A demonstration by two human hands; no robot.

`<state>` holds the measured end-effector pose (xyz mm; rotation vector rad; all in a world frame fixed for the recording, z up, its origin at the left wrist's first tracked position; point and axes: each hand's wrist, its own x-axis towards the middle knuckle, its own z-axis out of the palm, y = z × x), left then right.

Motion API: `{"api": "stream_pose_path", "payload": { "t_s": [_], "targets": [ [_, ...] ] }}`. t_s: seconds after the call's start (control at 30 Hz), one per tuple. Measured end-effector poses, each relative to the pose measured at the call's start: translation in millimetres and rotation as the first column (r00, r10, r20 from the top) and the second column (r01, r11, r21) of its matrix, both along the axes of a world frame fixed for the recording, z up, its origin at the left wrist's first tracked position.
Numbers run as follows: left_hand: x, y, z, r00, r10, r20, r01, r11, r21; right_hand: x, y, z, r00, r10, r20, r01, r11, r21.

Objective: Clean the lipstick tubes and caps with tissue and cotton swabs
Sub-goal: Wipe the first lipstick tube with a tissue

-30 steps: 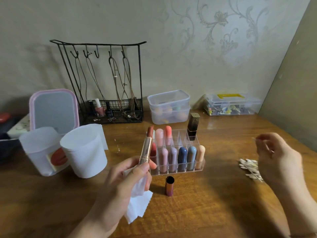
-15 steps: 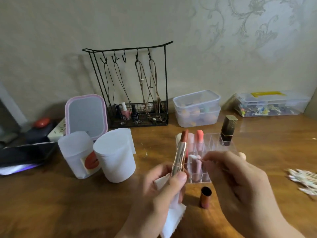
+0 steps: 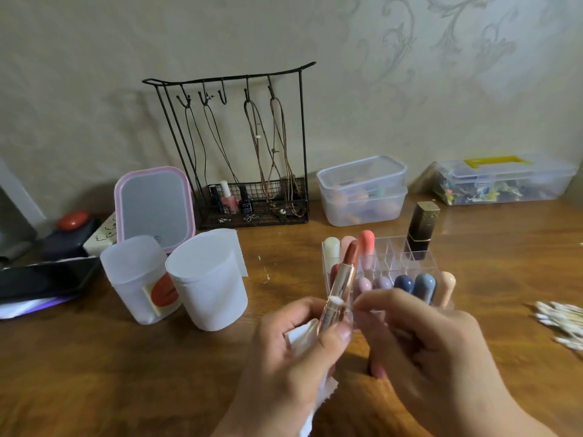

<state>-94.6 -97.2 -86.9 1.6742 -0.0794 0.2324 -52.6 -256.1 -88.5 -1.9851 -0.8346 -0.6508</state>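
Note:
My left hand (image 3: pixel 293 351) grips an open rose-gold lipstick tube (image 3: pixel 339 290) upright, its brown-red bullet up, with a white tissue (image 3: pixel 304 339) tucked in the palm. My right hand (image 3: pixel 422 345) pinches a cotton swab (image 3: pixel 340 302) whose white tip touches the tube's metal collar. Behind them stands a clear organizer (image 3: pixel 389 257) holding several pastel lipsticks and a black-gold lipstick (image 3: pixel 421 230). The tube's cap is hidden behind my hands.
A pile of cotton swabs (image 3: pixel 560 320) lies at the right edge. Two white cups (image 3: pixel 206 279) stand left, with a pink mirror (image 3: pixel 154 206) and a black jewellery rack (image 3: pixel 249 152) behind. Clear boxes (image 3: pixel 362 190) sit at the back on the wooden table (image 3: pixel 126 373).
My right hand came from the swab pile at the right to the lipstick, and the swab tip now touches the tube. The view shifted right and closer.

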Motion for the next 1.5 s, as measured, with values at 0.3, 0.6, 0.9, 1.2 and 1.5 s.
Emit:
{"api": "stream_pose_path", "payload": {
  "t_s": [0.3,0.6,0.9,1.2,1.5],
  "targets": [
    [-1,-2,0,1.0,-0.017,-0.016,0.018,0.999,0.03,2,-3,2,0.997,-0.075,-0.021,0.075,0.997,0.005],
    [-1,-2,1,0.999,-0.018,-0.038,0.017,1.0,-0.015,3,-7,1,0.997,-0.07,-0.033,0.07,0.998,0.002],
    [0,-3,-3,0.983,0.146,0.114,-0.171,0.951,0.259,3,-9,2,0.998,-0.033,0.058,0.038,0.996,-0.082],
    [2,7,0,0.993,0.021,-0.117,-0.006,0.991,0.132,3,-6,-1,1.0,-0.013,-0.006,0.014,1.0,0.023],
    [2,2,2,0.991,-0.087,-0.101,0.088,0.996,0.002,0,-4,-5,0.999,-0.053,-0.005,0.052,0.996,-0.074]
  ]
}}
